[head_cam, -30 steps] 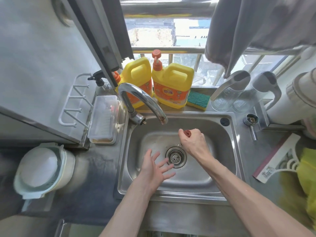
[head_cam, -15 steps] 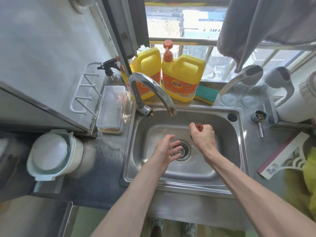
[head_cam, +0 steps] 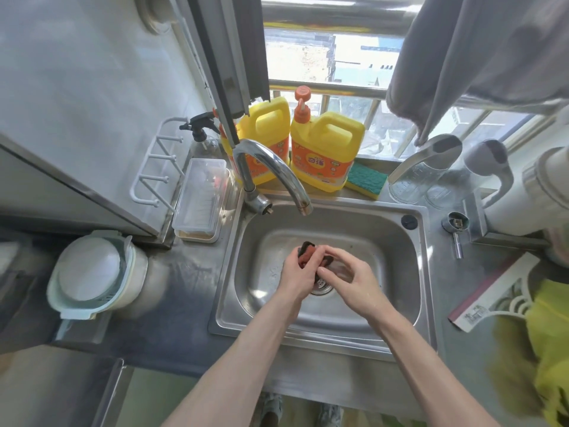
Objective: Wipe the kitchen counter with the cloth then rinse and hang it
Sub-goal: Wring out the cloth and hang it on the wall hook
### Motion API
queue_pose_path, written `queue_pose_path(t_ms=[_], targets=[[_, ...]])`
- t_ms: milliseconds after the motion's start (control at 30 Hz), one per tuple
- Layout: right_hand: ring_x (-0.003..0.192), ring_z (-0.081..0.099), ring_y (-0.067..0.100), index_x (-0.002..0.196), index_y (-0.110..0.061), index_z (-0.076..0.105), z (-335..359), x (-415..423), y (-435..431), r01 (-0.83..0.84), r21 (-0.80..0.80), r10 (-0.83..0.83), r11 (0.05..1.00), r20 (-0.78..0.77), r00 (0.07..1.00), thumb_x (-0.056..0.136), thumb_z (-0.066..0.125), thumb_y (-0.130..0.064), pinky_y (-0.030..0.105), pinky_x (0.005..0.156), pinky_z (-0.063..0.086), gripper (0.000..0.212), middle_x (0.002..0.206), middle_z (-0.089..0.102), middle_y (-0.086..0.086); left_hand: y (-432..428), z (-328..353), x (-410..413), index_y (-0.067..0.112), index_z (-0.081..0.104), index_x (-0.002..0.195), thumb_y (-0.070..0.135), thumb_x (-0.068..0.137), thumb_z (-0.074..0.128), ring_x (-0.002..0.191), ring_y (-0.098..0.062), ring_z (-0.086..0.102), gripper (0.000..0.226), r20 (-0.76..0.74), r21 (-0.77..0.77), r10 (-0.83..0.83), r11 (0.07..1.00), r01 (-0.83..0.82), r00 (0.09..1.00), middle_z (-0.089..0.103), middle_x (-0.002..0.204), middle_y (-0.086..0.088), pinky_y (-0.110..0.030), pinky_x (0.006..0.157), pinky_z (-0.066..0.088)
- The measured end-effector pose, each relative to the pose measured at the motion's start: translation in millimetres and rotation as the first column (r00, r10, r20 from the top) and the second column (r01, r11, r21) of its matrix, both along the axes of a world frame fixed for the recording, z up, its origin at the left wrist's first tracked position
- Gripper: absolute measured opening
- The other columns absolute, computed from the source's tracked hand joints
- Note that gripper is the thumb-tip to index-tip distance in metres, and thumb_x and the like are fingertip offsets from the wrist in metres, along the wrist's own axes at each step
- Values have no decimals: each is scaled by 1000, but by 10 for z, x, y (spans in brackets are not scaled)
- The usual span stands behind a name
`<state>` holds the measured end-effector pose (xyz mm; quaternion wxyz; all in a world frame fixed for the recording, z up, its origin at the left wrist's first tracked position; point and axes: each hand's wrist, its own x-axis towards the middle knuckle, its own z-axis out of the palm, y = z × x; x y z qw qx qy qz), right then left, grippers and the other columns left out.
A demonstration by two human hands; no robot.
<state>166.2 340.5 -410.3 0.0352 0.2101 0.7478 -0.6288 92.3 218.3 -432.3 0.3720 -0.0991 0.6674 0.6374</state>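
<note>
Tightly bunched cloth (head_cam: 307,257), reddish-brown, dark-edged

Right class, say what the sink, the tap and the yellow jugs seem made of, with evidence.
Sink: likely stainless steel, brushed grey, soft reflections.
Tap: polished metal, probably chromed, bright glints.
Yellow jugs: glossy opaque plastic, apparently, with moulded handles.

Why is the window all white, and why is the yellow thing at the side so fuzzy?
Head view: daylight washes out the window and glints off the sink; the yellow thing at the right edge is smeared by blur; the wide lens bends the faucet and the walls; the cloth in the middle looks fairly sharp.
</note>
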Motion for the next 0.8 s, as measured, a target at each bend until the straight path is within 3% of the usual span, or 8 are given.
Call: queue_pose_path(t_ms=[67, 133, 300, 400, 533, 600, 667, 800], targets=[[98, 74, 2, 125, -11, 72, 14, 43, 22, 4, 49, -3, 999, -26, 1000, 89, 78, -3, 18, 88, 55, 37, 110, 79, 1, -20, 65, 28, 19, 66, 102, 39, 99, 63, 71, 0, 70, 20, -94, -39, -59, 998, 55, 994, 76, 92, 2, -16, 60, 52], [87, 75, 6, 113, -14, 78, 65, 69, 21, 31, 53, -29, 998, -38, 999, 86, 81, -1, 24, 84, 56, 30, 97, 81, 0, -45, 145, 73, 20, 64, 92, 37, 104, 55, 52, 7, 57, 23, -174, -88, -117, 991, 103, 978, 68, 74, 8, -11, 48, 41], [65, 69, 1, 85, -31, 80, 259, 142, 37, 134, 103, -134, 986, -6, 991, 89, 73, 3, 33, 73, 56, 35, 73, 78, -12, -110, 391, 126, 28, 58, 67, 43, 106, 47, 46, 3, 51, 43, -293, -272, -245, 948, 165, 924, 56, 47, 13, -13, 50, 38], [66, 70, 5, 88, -27, 83, 467, 191, 7, 164, 47, -164, 985, -1, 986, 92, 71, 2, 34, 73, 60, 32, 74, 80, -8, -113, 495, 125, 22, 62, 68, 46, 107, 41, 50, -4, 54, 50, -334, -322, -254, 936, 143, 908, 57, 49, 8, -22, 53, 41], [78, 72, 7, 92, -27, 84, 697, 235, -48, 200, -53, -199, 978, 23, 980, 94, 66, 1, 39, 86, 59, 33, 85, 82, -4, -2, 698, 136, 11, 60, 65, 38, 108, 36, 63, -23, 56, 56, -307, -380, -259, 915, 132, 916, 59, 61, -2, -32, 61, 41], [81, 72, 4, 99, -26, 82, 835, 244, -69, 196, -73, -193, 978, 47, 980, 94, 64, 1, 38, 88, 59, 33, 87, 82, -7, 23, 787, 135, 12, 60, 65, 39, 108, 35, 66, -24, 57, 57, -305, -393, -258, 911, 126, 917, 61, 64, -3, -33, 64, 41], [82, 74, 7, 102, -26, 80, 957, 257, -81, 187, -73, -183, 980, 51, 982, 97, 65, -7, 44, 89, 62, 25, 88, 82, -6, 24, 892, 145, 11, 67, 78, 45, 107, 36, 66, -19, 58, 55, -293, -356, -257, 923, 144, 921, 65, 69, -1, -32, 64, 43], [72, 70, 7, 90, -25, 78, 1131, 284, -36, 191, 205, -185, 960, -49, 982, 97, 70, -28, 47, 81, 62, 12, 74, 75, -13, 36, 1110, 184, 20, 63, 94, 53, 105, 40, 68, -12, 67, 41, -116, -146, -162, 979, 144, 980, 70, 81, 0, -32, 67, 53]])
